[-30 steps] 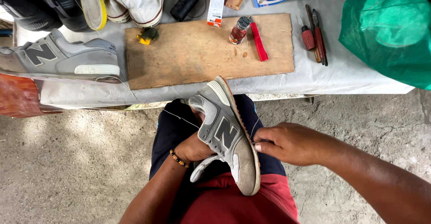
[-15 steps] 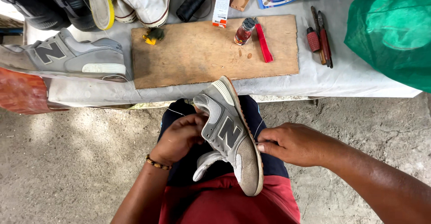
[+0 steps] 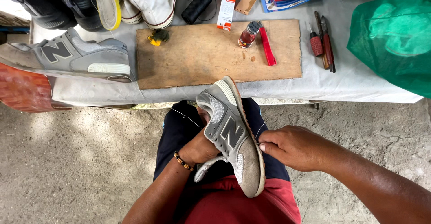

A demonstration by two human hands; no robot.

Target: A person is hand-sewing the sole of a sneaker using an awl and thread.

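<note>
On the left of the desk (image 3: 341, 87), a grey suede-and-mesh sneaker (image 3: 67, 56) lay on its side beside dark shoes (image 3: 49, 4) and white canvas shoes (image 3: 148, 0). A flat, scuffed wooden board (image 3: 215, 56) occupied the centre of the desk, with a black thread spool (image 3: 196, 5), a small glass bottle (image 3: 248, 34) and a red-handled tool (image 3: 267, 47) near its far edge.

The matching grey sneaker (image 3: 233, 136) was held over the lap, sole edge turned to the right. The left hand (image 3: 200, 147) was tucked against the shoe's inner side, gripping and bracing it. The right hand (image 3: 292, 147) was clenched at the sole seam, fingertips pinched on something too small to identify, possibly a needle. A thin thread (image 3: 186, 117) ran off to the left.

The step in hand appeared to be hand-stitching the sole to the upper. The next move would call for a firm brace and a steady pull along the seam.

Two screwdriver-like tools (image 3: 323, 47) and a crinkled green plastic bag (image 3: 395, 35) lay at the right.
</note>
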